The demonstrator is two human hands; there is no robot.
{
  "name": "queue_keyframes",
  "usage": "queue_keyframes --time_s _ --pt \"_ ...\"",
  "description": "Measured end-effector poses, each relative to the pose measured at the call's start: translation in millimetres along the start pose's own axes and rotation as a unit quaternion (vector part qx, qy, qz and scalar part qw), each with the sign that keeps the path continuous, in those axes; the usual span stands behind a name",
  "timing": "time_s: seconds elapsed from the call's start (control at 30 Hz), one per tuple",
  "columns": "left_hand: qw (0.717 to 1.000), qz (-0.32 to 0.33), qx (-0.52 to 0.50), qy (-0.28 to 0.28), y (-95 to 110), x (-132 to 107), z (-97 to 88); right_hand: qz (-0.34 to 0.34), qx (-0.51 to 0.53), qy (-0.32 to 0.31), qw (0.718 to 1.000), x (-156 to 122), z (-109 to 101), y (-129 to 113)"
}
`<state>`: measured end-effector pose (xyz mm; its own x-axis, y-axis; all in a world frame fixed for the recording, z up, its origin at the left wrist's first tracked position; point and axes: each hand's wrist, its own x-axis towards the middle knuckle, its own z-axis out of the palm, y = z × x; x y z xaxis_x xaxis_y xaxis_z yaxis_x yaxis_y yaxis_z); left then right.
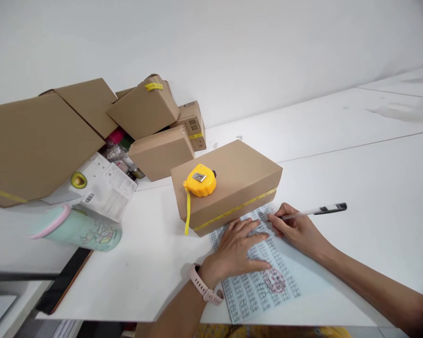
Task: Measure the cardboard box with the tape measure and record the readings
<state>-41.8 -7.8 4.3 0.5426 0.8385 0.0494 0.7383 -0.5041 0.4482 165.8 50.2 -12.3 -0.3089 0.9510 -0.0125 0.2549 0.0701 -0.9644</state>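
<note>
A pale blue sheet of paper [246,291], filled with columns of dark writing and bearing a red round stamp [275,280], lies on the white table. My left hand [238,249] rests flat on the sheet with its fingers spread; a pink band circles that wrist. Between the fingers of my right hand [298,230] is a pen [319,211] with a clear barrel and black end, its tip at the paper's upper right part. Just beyond the sheet sits a closed cardboard box [239,171] with yellow tape, and a yellow tape measure [200,180] lies on top of it.
Several cardboard boxes [162,152] are piled against the wall at the back left. A mint-green bottle [91,230] stands at the left near a white package [109,188] with an avocado picture. The white table [373,197] extends to the right.
</note>
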Motion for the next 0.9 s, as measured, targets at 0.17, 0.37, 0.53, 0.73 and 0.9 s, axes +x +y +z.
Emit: queue_keyframes --time_s 0.17,0.37,0.53,0.73,0.9 --pt "1.000 0.000 -0.009 0.001 0.2 0.9 -0.2 -0.038 -0.057 0.021 0.997 1.3 1.0 11.1" --pt "1.000 -0.004 -0.012 0.003 0.0 0.2 1.4 -0.043 -0.077 0.004 0.996 2.1 1.9 10.7" --pt "1.000 -0.004 -0.011 0.002 0.5 0.0 1.5 -0.041 -0.079 -0.003 0.996 2.4 2.1 10.9" --pt "1.000 -0.007 -0.012 0.005 -0.5 -0.3 2.3 -0.048 -0.081 -0.002 0.996 1.8 2.2 11.7" --pt "1.000 -0.008 -0.020 0.002 0.1 -0.3 1.4 -0.058 -0.079 -0.003 0.995 2.0 1.6 11.2"
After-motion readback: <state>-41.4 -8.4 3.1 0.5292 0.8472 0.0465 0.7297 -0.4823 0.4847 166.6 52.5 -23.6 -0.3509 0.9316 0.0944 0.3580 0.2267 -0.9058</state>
